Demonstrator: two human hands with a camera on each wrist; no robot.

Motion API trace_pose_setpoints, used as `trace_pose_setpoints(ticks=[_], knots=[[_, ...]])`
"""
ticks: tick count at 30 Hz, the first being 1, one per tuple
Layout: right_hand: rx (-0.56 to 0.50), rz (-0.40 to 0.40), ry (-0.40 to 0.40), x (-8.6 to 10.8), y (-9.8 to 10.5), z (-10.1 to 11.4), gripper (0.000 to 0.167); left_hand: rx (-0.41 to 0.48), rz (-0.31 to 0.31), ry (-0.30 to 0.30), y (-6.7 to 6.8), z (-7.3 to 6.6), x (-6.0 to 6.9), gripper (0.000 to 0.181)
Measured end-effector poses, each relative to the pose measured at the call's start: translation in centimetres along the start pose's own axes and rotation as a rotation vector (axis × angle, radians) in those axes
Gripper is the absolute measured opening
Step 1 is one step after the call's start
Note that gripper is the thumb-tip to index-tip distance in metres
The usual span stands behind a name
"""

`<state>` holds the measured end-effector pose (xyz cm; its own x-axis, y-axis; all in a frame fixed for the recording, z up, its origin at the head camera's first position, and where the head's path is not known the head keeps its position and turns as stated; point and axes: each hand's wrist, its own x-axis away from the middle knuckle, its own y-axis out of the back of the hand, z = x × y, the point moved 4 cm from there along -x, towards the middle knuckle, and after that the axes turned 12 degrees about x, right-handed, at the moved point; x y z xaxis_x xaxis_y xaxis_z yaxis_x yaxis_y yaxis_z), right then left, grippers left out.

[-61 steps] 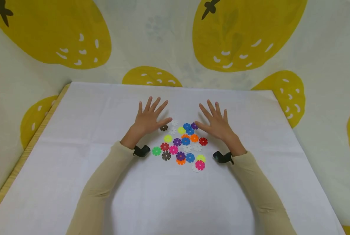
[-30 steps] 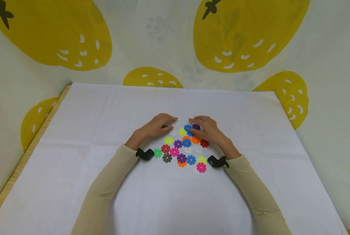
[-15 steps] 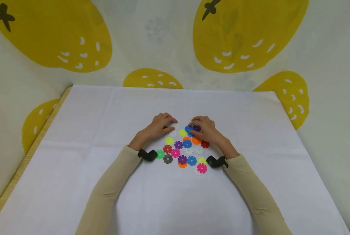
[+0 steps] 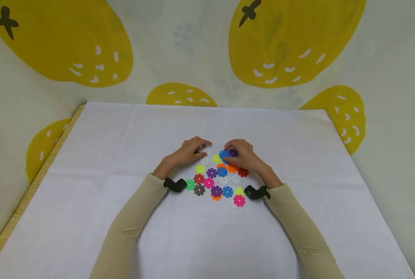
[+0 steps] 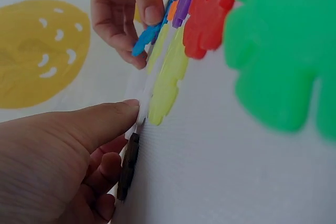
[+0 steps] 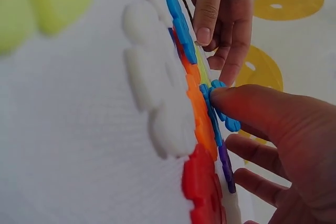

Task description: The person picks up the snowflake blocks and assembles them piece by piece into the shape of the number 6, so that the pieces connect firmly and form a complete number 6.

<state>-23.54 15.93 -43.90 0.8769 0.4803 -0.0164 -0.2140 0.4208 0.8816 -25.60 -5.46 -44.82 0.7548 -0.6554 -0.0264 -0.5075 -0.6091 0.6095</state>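
Note:
Several notched plastic snowflake discs lie in a loose cluster on the white-covered table. My left hand is at the far left of the cluster, its thumb and index finger at the edges of a white snowflake disc. Under its curled fingers lies a dark brown disc, mostly hidden in the head view. At the far right, my right hand pinches a blue snowflake disc, tilted up from another blue disc. Beside those fingers is a dark purple disc.
Nearer the body are a green disc, a pink disc, a grey-brown disc and a red disc. Some discs overlap. A white cloth covers the table; its wooden edge shows on the left.
Both hands, spread flat above the cluster two seconds ago, have come down and inward with bent fingers to the far discs. The right fingers have closed on a blue disc, the left on a white one.

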Motion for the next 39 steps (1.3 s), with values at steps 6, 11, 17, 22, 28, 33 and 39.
trace_pose_setpoints(ticks=[6,11,17,22,28,33,39], knots=[[-0.051,-0.033,0.007,0.0,0.2,0.2,0.034,0.055,-0.007,0.01,0.2,0.3,-0.1,0.039],[-0.104,-0.05,-0.008,0.1,0.3,0.1,0.033,0.138,-0.024,0.012,0.4,0.5,-0.2,0.032],[-0.148,-0.095,-0.005,0.3,0.3,0.0,0.026,0.205,-0.036,-0.026,0.4,0.3,-0.2,0.025],[-0.177,-0.145,-0.023,0.4,0.4,0.0,0.025,0.279,-0.065,-0.039,0.5,0.3,0.0,0.019],[-0.237,-0.234,-0.126,0.6,0.8,-0.2,0.023,0.319,-0.115,-0.025,0.4,-0.5,0.1,0.017],[-0.352,-0.211,-0.172,0.5,0.8,-0.1,0.023,0.305,-0.169,-0.015,0.4,-1.1,0.4,0.015],[-0.445,-0.16,-0.193,0.5,0.9,0.4,0.024,0.292,-0.184,-0.004,-0.1,-1.5,0.6,0.015]])
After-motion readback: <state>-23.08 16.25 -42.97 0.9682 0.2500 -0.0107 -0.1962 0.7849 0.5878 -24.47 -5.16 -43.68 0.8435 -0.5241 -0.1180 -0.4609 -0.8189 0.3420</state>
